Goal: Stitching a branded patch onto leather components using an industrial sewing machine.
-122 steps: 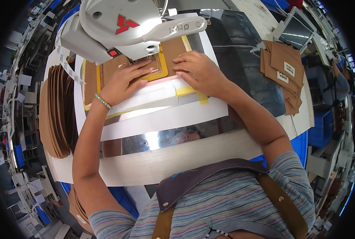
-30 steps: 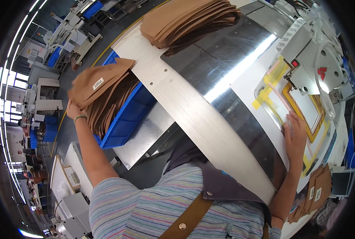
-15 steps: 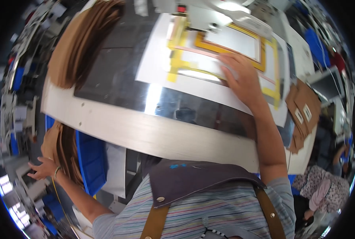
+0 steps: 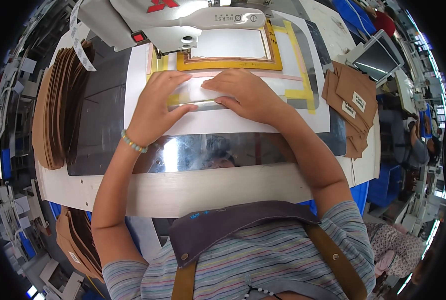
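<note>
Both hands rest over a white-and-clear template sheet point(image 4: 190, 92), edged with yellow tape point(image 4: 299, 93) and crossed by a pink strip. My left hand point(image 4: 159, 102) comes from the left, fingers stretched inward and thumb apart along the near edge. Facing it, my right hand point(image 4: 245, 95) has its fingers bent over the sheet and its thumb apart. Nothing shows gripped in either hand, though parts under the fingers are hidden. Just beyond the fingers lies an amber rectangular frame point(image 4: 228, 64), under the white head of a sewing machine point(image 4: 123, 22).
A white sheet point(image 4: 223, 124) lies beneath the template on a shiny metal plate point(image 4: 183, 152). Brown curved panels point(image 4: 53, 110) stand stacked at left; labelled brown pieces point(image 4: 350, 92) pile at right near a screen point(image 4: 378, 57). More brown panels point(image 4: 75, 235) sit below the table's left edge.
My left hand has come up from beside the lower-left panels onto the template. My right hand has moved left in the picture, and the view has turned and shifted.
</note>
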The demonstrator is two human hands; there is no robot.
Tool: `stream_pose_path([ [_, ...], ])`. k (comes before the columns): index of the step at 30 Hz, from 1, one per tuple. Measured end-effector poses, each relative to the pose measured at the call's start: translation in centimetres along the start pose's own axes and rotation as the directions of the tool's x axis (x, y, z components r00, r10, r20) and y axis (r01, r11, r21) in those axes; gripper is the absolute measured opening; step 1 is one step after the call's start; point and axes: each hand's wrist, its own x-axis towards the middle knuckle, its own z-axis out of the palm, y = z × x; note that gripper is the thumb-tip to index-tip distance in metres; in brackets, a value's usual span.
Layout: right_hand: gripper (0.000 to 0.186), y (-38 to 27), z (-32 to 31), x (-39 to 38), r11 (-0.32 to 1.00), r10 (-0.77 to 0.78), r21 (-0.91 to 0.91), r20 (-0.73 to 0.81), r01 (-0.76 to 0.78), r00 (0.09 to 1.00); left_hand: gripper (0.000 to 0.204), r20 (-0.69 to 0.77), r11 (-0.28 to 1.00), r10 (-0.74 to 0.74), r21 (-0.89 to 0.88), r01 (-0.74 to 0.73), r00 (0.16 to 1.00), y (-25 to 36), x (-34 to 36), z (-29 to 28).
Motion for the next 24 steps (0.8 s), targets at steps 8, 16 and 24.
stream_pose_path([
  [8,0.042,0.7,-0.2,-0.3,0.997,0.071,0.039,0.012,-0.072,0.997,0.044,0.164,0.996,-0.073,-0.045,0.082,0.984,-2.6,1.0,1.8],
  [16,0.044,0.8,0.1,0.0,0.999,0.040,0.020,-0.008,-0.040,0.999,0.026,0.261,0.848,-0.274,-0.388,0.360,0.926,-3.9,0.8,1.2],
  [24,0.033,0.0,-0.2,0.6,0.993,0.116,0.058,-0.217,-0.106,0.969,0.014,0.013,0.805,-0.356,-0.503,0.313,0.935,-3.2,0.7,1.8],
])
